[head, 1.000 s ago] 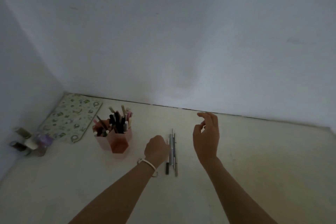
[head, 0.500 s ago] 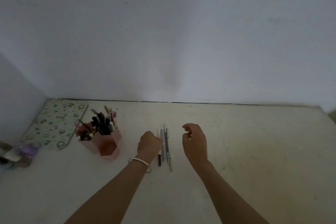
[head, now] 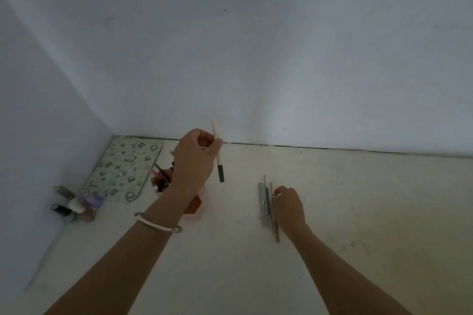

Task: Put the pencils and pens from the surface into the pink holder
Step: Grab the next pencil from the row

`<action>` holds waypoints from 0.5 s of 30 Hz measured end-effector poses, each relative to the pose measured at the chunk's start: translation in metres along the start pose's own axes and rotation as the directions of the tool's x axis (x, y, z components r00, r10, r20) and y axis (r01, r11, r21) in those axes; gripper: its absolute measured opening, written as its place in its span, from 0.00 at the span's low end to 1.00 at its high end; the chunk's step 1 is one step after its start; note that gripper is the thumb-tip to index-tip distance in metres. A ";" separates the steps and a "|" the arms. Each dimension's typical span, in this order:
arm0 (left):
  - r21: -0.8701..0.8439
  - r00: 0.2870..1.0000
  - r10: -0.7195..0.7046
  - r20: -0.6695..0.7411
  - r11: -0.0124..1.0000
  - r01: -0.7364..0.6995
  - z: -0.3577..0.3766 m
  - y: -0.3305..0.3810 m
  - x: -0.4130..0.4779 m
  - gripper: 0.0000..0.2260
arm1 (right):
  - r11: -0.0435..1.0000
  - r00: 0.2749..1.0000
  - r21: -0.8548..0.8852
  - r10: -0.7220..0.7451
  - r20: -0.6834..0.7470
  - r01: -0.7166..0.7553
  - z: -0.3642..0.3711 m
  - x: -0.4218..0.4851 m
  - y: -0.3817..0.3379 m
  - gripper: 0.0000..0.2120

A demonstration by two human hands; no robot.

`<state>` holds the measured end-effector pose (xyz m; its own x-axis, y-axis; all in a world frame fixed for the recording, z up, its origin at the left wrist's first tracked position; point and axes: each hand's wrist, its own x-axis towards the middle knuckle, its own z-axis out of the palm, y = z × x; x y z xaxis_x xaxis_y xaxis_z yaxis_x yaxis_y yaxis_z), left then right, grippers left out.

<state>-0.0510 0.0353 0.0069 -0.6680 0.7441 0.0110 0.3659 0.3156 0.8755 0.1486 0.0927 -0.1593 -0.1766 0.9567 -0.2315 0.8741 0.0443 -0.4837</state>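
My left hand (head: 195, 161) is raised above the surface and pinches a white pen with a dark tip (head: 218, 158), held nearly upright. The pink holder (head: 195, 206) stands right behind and below that hand, mostly hidden by my wrist; a few pens (head: 161, 178) stick out of it on the left. Three grey pens and pencils (head: 266, 203) lie side by side on the cream surface to the right. My right hand (head: 288, 206) rests on them, fingertips curled onto the rightmost one; whether it grips it is unclear.
A patterned green-and-white pouch (head: 125, 169) lies flat in the back left corner. Small bottles and jars (head: 76, 204) cluster by the left wall. White walls close off the back and left. The cream surface (head: 371, 212) stretches out to the right.
My left hand has lifted the white pen off the surface and carried it up and left to the holder. My right hand has dropped onto the lying pens.
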 end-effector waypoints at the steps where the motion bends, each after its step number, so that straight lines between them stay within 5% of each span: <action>1: -0.009 1.000 -0.003 -0.002 1.000 0.003 -0.001 0.001 -0.001 0.08 | 0.999 1.000 -0.047 -0.009 -0.003 0.008 -0.001 -0.001 0.001 0.10; 6: -0.076 1.000 0.021 -0.019 0.997 -0.022 -0.008 -0.001 -0.003 0.09 | 0.982 0.996 -0.174 -0.072 0.046 0.079 -0.009 -0.004 -0.006 0.27; 10: -0.046 0.972 0.182 -0.148 0.981 -0.191 -0.033 -0.013 0.009 0.22 | 0.968 0.968 0.159 -0.160 -0.196 0.192 -0.038 0.002 -0.049 0.32; 15: 0.097 0.952 0.226 -0.207 0.973 -0.210 -0.057 -0.042 0.019 0.20 | 0.745 0.868 0.501 -0.210 -0.449 0.440 -0.067 -0.006 -0.124 0.29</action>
<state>-0.1159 0.0021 -0.0020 -0.6869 0.6580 0.3084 0.5592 0.2075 0.8026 0.0711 0.1007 -0.0412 -0.1334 0.9507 0.2799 0.3468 0.3093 -0.8855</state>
